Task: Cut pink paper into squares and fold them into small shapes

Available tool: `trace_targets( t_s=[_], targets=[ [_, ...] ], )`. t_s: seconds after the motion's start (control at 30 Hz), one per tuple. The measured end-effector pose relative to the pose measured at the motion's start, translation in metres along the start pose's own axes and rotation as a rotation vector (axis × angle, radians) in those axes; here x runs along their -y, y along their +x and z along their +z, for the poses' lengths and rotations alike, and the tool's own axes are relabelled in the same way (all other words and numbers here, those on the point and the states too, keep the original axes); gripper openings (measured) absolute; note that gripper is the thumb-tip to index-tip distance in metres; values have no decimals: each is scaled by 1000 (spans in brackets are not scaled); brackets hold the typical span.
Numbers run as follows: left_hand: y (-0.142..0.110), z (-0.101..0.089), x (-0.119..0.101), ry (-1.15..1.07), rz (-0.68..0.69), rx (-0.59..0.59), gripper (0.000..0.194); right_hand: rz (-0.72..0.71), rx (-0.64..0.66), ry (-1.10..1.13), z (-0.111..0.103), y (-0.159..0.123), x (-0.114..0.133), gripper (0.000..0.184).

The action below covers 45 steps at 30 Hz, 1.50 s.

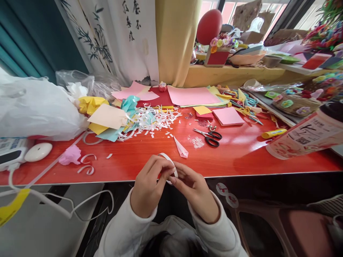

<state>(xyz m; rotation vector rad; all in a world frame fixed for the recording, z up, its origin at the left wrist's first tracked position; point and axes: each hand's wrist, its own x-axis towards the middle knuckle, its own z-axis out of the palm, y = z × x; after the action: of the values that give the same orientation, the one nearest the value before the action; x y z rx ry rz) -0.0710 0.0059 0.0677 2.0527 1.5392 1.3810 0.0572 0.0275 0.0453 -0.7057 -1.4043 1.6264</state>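
Between my fingers a narrow white paper strip [166, 156] curves in a loop just over the table's front edge. My left hand [150, 182] pinches the strip with thumb and fingers, and my right hand [195, 189] grips it from the other side. Where the strip's ends lie is hidden by my fingers. Just beyond my hands lies a pink folded paper cone [181, 147]. Scissors with black handles [210, 135] rest to its right, partly spread. A heap of white paper shreds [152, 121] covers the table farther back on the left.
Pink square paper [228, 116] and larger pink sheets [190, 95] lie at the back of the red table [150, 146]. A drink cup [302, 134] leans at the right near a yellow marker [273, 133]. White plastic bags [40, 107] and a charger cable [72, 210] are at left.
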Motion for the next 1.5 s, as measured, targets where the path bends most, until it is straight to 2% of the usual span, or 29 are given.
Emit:
trace_targets(
  t_s=[0.1,0.27,0.37,0.47,0.57,0.63,0.73,0.8,0.83,0.87,0.97,1.0,1.07,1.23,1.33,1.43,1.5],
  targets=[
    [-1,-1,1,20,20,-16,12,-6,10,24,2,-1,-3,38],
    [-3,-3,1,60,55,-99,13,35,-116,-26,8,-1,-4,51],
    [-6,-5,0,52,43,-161,14,32,-189,-130,11,0,-4,35],
    [-8,-8,0,-8,-50,-182,13,-26,-222,-270,17,2,-6,16],
    [-10,-10,3,-146,-142,-150,15,-102,-238,-432,24,0,-8,15],
    [-10,-12,7,-212,-177,-164,18,-156,-299,-540,22,-2,-9,15],
    [-10,-13,12,-299,-224,-190,21,-287,-464,-701,-5,3,-5,11],
    [-9,-14,16,-354,-239,-201,24,-377,-585,-845,-43,15,1,16],
    [-7,-14,17,-367,-239,-215,26,-389,-597,-921,-66,23,5,21],
    [-6,-14,19,-370,-233,-234,27,-371,-574,-1010,-89,33,8,23],
    [0,-14,22,-361,-215,-271,33,-210,-354,-1276,-149,58,12,21],
    [2,-13,23,-365,-211,-266,34,-158,-280,-1317,-162,64,12,19],
    [5,-13,24,-395,-206,-243,35,-80,-247,-1383,-175,69,9,16],
    [11,-14,25,-480,-230,-191,39,109,-276,-1471,-173,68,11,37],
    [13,-16,26,-483,-277,-164,41,286,-238,-1459,-170,65,21,38],
    [15,-18,29,-499,-285,-106,42,431,-205,-1315,-169,58,36,35],
    [16,-19,30,-502,-265,-62,44,467,-157,-1081,-165,50,45,37]
  ],
)
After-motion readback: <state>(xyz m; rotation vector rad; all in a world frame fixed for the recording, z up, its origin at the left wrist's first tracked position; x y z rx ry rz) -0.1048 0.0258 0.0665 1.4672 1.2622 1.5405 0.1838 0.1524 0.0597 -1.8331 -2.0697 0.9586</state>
